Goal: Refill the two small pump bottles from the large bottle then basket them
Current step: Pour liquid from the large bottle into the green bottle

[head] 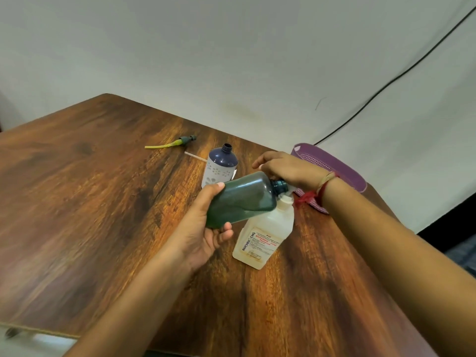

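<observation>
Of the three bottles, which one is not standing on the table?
The green bottle: the left hand holds it tilted in the air. The blue-and-white bottle and the labelled white bottle stand upright on the table.

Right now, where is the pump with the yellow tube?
In the head view, the pump lies far back on the table, left of the uncapped blue bottle.

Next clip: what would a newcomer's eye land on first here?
The green bottle, tipped on its side mid-table, gripped at its base by the left hand with the right hand at its neck. Under it stands a white bottle with red lettering; behind, a blue-and-white bottle with its neck open, and a purple basket at the table's right edge.
</observation>
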The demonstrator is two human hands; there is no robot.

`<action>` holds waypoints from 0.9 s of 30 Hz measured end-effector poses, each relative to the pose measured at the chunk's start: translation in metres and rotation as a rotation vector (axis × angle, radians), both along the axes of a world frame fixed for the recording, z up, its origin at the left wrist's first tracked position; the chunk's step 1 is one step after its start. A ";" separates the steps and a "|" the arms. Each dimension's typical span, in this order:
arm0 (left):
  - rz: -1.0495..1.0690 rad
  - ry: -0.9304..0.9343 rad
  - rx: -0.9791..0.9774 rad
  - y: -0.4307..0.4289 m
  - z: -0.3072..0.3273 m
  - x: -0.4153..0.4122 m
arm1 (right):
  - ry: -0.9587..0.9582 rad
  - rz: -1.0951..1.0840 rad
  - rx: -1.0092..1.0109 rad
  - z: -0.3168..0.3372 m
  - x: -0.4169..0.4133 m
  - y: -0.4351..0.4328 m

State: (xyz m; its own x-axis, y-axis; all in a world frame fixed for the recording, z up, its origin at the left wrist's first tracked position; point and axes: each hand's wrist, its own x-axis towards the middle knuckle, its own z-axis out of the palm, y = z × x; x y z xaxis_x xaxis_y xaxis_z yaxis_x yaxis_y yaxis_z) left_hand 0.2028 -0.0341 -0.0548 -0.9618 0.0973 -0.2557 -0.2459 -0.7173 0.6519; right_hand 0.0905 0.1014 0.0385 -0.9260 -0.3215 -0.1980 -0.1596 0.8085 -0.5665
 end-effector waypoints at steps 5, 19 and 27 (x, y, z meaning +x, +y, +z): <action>-0.010 -0.011 0.008 -0.001 -0.002 -0.003 | 0.014 -0.022 -0.048 -0.007 -0.003 0.002; -0.115 -0.047 0.134 -0.003 -0.008 -0.007 | -0.056 -0.028 -0.045 -0.008 -0.001 0.003; -0.107 -0.056 0.163 -0.001 -0.006 -0.007 | -0.054 -0.052 -0.082 -0.006 -0.004 0.002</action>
